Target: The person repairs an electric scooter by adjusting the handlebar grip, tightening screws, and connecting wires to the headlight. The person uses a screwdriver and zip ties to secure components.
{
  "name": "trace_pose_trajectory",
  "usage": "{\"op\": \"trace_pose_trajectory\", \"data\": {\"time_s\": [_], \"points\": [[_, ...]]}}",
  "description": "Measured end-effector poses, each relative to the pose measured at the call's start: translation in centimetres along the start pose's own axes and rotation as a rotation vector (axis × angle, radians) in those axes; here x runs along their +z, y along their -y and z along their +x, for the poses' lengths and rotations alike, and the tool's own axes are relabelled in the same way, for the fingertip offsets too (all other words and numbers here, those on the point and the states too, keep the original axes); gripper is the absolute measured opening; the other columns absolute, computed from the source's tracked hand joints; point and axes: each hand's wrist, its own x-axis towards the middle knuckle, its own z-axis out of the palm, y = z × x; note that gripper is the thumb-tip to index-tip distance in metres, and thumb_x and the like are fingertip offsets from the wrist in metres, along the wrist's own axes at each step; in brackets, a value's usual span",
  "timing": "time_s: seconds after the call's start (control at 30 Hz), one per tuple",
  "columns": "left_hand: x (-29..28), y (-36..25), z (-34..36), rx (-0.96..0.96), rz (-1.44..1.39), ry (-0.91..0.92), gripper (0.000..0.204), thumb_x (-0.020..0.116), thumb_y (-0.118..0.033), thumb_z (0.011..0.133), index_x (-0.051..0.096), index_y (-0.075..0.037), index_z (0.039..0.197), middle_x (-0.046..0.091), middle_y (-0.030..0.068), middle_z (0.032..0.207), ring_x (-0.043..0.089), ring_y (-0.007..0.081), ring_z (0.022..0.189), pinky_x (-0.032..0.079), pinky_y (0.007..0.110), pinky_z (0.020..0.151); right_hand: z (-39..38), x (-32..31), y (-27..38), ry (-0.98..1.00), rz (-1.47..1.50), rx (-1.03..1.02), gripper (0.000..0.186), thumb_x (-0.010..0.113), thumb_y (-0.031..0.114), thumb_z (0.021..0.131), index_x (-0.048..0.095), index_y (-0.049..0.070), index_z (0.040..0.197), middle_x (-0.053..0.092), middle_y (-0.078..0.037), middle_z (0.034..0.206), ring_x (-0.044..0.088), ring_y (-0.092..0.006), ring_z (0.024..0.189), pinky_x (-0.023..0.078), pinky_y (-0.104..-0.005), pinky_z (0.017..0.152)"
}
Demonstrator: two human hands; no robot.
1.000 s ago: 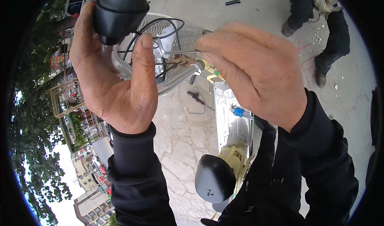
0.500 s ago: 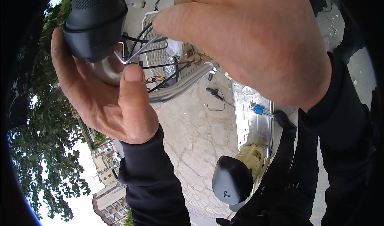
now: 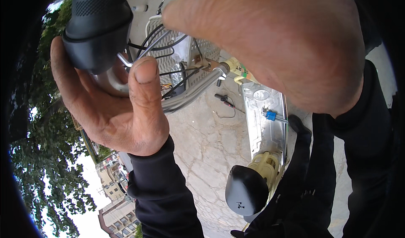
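My left hand (image 3: 112,111) is curled round the bare metal handlebar (image 3: 192,94), just below a black rubber grip (image 3: 98,29), with its thumb pointing up. My right hand (image 3: 278,48) is closed on the long arm of a hex key (image 3: 151,46). The key's short bent end lies between my left thumb and the lower rim of the grip, and whether it sits in a screw cannot be seen. The right fingertips are mostly out of view. Black cables (image 3: 154,37) run beside the key.
Beyond the bar are a light wire basket (image 3: 154,25), a metal footboard (image 3: 265,130) and a black saddle (image 3: 247,190). A blue holder with hex keys (image 3: 271,115) lies on the footboard. A small black tool with a wire (image 3: 225,99) rests on the cracked pavement (image 3: 202,149).
My right hand and the hex key's long arm have shifted slightly, and a pale frame tube now shows beneath the hand. My left hand keeps its hold, a little lower in the picture.
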Motion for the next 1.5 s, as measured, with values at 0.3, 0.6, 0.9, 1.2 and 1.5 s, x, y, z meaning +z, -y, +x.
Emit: {"op": "trace_pose_trajectory", "data": {"time_s": [0.3,0.6,0.9,1.2,1.5], "points": [[-0.3,0.7,-0.1,0.033,-0.067,-0.015,0.082,0.084,-0.016,0.09,0.039,-0.005,0.158,0.061,0.0149,0.143,0.062,0.0287,0.13,0.055,0.046,0.11,0.0,-0.7,-0.2,0.007,-0.011,-0.005,0.017,0.074,0.003,0.084,0.068,0.005,0.099,0.063,-0.011,0.091,0.066,-0.0278,0.075,0.053,-0.0371,0.062],[-0.4,0.3,-0.8,-0.006,0.046,-0.042,0.083,0.086,-0.009,0.087,0.041,-0.006,0.157,0.06,0.0129,0.146,0.063,0.0258,0.13,0.052,0.041,0.112,-0.3,-1.8,0.4,0.045,-0.029,0.0,0.016,0.073,0.004,0.084,0.066,0.006,0.098,0.062,-0.011,0.091,0.066,-0.0283,0.076,0.054,-0.0383,0.063],[0.4,0.0,-0.3,-0.007,0.004,-0.03,0.081,0.078,-0.016,0.097,0.032,-0.003,0.162,0.058,0.0215,0.145,0.061,0.0289,0.132,0.053,0.041,0.111,-0.1,-1.7,0.7,0.02,-0.025,0.037,0.014,0.072,0.005,0.084,0.065,0.007,0.096,0.061,-0.011,0.091,0.065,-0.0289,0.077,0.054,-0.0395,0.064],[0.6,-0.1,-0.4,-0.011,0.022,-0.05,0.079,0.079,-0.021,0.098,0.035,-0.004,0.161,0.061,0.0172,0.139,0.064,0.0231,0.123,0.056,0.035,0.101,-0.4,0.0,0.4,-0.045,-0.034,0.048,0.013,0.07,0.006,0.084,0.064,0.008,0.095,0.059,-0.011,0.091,0.065,-0.0294,0.079,0.054,-0.0407,0.065],[0.6,0.6,-0.4,0.038,0.059,-0.039,0.073,0.074,-0.024,0.102,0.034,-0.009,0.161,0.06,0.0139,0.137,0.063,0.0186,0.119,0.056,0.032,0.095,-0.6,1.5,0.3,-0.13,0.031,0.081,0.011,0.069,0.007,0.085,0.062,0.008,0.094,0.058,-0.011,0.091,0.065,-0.0297,0.08,0.055,-0.0411,0.065]]}}
